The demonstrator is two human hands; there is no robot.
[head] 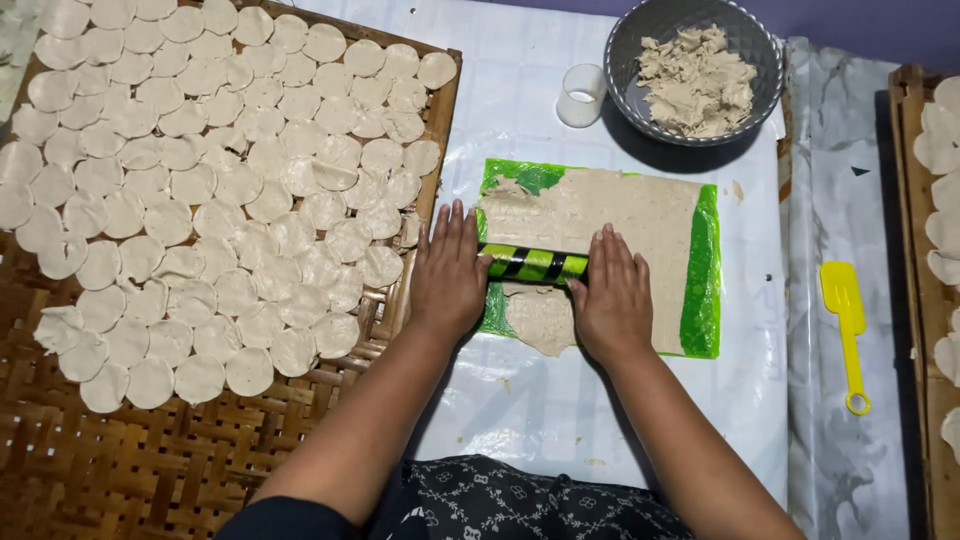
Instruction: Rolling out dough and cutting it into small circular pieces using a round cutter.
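A flat sheet of beige dough [610, 225] lies on a green plastic mat [704, 300] in the middle of the white table cover. Across the dough's near left part lies a green and black striped rolling pin [532, 263]. My left hand [447, 275] rests flat on the pin's left end, fingers stretched forward. My right hand [612, 295] presses flat on its right end. Both palms sit on top of the pin, and the pin's ends are hidden under them.
A woven bamboo tray [120, 450] at the left holds several thin round dough discs [200, 200]. A grey bowl [625, 60] with dough scraps and a white round cutter [581, 96] stand at the back. A yellow spatula [846, 325] lies right, beside another tray [915, 250].
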